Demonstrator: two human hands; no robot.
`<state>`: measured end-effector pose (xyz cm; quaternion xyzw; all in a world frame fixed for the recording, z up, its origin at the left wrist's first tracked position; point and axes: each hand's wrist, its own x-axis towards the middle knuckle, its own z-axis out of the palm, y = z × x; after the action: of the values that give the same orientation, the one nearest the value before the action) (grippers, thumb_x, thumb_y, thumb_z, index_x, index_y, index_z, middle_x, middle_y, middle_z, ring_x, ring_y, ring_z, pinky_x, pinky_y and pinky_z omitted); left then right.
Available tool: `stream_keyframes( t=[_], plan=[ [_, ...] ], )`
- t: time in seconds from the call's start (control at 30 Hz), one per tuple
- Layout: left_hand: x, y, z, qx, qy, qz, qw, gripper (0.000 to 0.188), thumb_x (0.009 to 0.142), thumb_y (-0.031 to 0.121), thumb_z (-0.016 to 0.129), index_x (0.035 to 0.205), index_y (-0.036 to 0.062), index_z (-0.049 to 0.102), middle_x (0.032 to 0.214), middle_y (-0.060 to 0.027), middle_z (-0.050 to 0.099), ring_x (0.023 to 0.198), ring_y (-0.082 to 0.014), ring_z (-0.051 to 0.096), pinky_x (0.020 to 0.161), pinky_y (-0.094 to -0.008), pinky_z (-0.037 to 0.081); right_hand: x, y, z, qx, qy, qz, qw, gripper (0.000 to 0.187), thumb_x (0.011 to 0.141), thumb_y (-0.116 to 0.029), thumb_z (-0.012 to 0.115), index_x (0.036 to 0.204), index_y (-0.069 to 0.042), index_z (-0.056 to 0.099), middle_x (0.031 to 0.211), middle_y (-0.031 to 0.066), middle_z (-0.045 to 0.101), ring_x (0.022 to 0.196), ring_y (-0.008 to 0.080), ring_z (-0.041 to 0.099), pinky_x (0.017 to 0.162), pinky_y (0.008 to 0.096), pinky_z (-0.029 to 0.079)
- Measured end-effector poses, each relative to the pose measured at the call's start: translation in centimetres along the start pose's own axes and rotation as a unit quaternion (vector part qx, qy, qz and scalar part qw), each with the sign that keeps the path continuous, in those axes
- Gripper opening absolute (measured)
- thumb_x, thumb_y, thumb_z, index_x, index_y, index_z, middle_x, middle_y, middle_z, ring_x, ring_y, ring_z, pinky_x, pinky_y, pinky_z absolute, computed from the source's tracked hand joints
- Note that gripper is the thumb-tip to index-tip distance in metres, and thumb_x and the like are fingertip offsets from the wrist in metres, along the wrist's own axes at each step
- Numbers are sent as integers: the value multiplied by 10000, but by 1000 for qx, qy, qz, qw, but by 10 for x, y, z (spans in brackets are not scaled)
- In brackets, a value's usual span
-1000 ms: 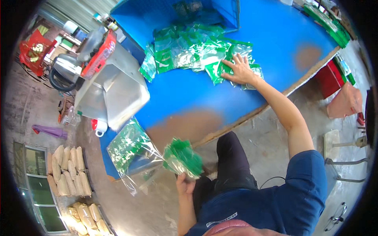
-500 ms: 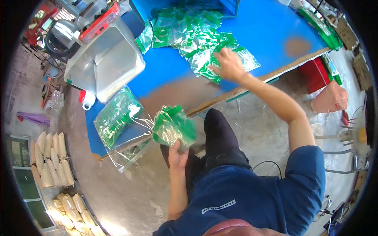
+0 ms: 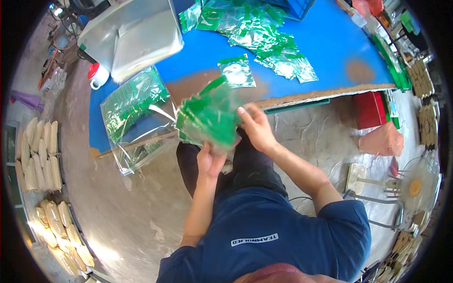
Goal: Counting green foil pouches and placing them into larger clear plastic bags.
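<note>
A fanned bundle of green-and-clear plastic bags (image 3: 207, 115), smeared by motion, is held over my lap at the table's front edge. My left hand (image 3: 210, 158) grips its lower end, thumb and fingers closed around it. At the bundle's right edge my right hand (image 3: 257, 126) has its thumb and fingers closed on the bags; how many it pinches is hidden by blur. Just beyond lies a single small bag (image 3: 237, 71), apart from the heap of similar bags (image 3: 255, 35) at the back of the blue table (image 3: 330, 52).
Left of the bundle, a large clear bag (image 3: 137, 106) with green bags inside overhangs the table edge. Behind it stand a red-lidded white mug (image 3: 98, 76) and a translucent bin (image 3: 134, 42). A fan (image 3: 415, 187) stands at the right; wrapped packs (image 3: 41, 153) lie at the left.
My right hand has come back from the heap to the bundle in my left hand. A single bag now lies nearer the front edge, separate from the heap. The view has shifted.
</note>
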<state>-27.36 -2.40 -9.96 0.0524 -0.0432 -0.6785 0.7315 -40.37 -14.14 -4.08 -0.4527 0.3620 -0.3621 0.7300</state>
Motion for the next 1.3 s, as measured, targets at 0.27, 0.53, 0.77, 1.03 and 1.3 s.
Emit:
stream_keyframes(
  t=[0.27, 0.53, 0.77, 1.03, 1.3],
  plan=[
    [-5, 6, -40, 72, 186, 74, 977, 519, 893, 130, 705, 1362, 40, 501, 1343, -107, 584, 1245, -297, 553, 1104, -483, 426, 69, -18, -42, -656, -80, -384, 645, 404, 985, -369, 522, 1196, -39, 621, 1345, 196, 538, 1300, 367, 464, 1129, 524, 275],
    [-11, 7, -52, 132, 199, 38, 970, 535, 871, 109, 718, 1359, 34, 515, 1344, -103, 594, 1251, -276, 558, 1104, -463, 429, 98, -55, -110, -639, 190, -373, 646, 561, 945, -433, 605, 1333, -31, 552, 1390, 222, 527, 1307, 437, 464, 1078, 527, 374],
    [-8, 9, -56, 76, 113, 30, 990, 514, 906, 167, 693, 1365, 28, 510, 1380, -128, 568, 1295, -304, 524, 1130, -500, 394, 35, -10, -80, -591, -161, -371, 698, 510, 946, -427, 589, 1263, -28, 585, 1317, 212, 576, 1287, 392, 489, 1124, 533, 321],
    [-9, 4, -64, 67, 119, 29, 990, 586, 884, 152, 708, 1407, 38, 469, 1439, -131, 520, 1342, -329, 478, 1168, -549, 325, 106, -35, -135, -723, 152, -313, 597, 616, 909, -518, 608, 1295, -38, 584, 1384, 276, 466, 1379, 496, 328, 1093, 636, 283],
    [1, -6, -56, 38, 126, 72, 989, 616, 855, 155, 745, 1403, 49, 482, 1451, -132, 510, 1335, -347, 478, 1177, -603, 290, 36, -3, -57, -504, -198, -382, 749, 339, 877, -178, 649, 1167, -4, 625, 1075, 182, 598, 1017, 368, 586, 892, 465, 468]
  ],
)
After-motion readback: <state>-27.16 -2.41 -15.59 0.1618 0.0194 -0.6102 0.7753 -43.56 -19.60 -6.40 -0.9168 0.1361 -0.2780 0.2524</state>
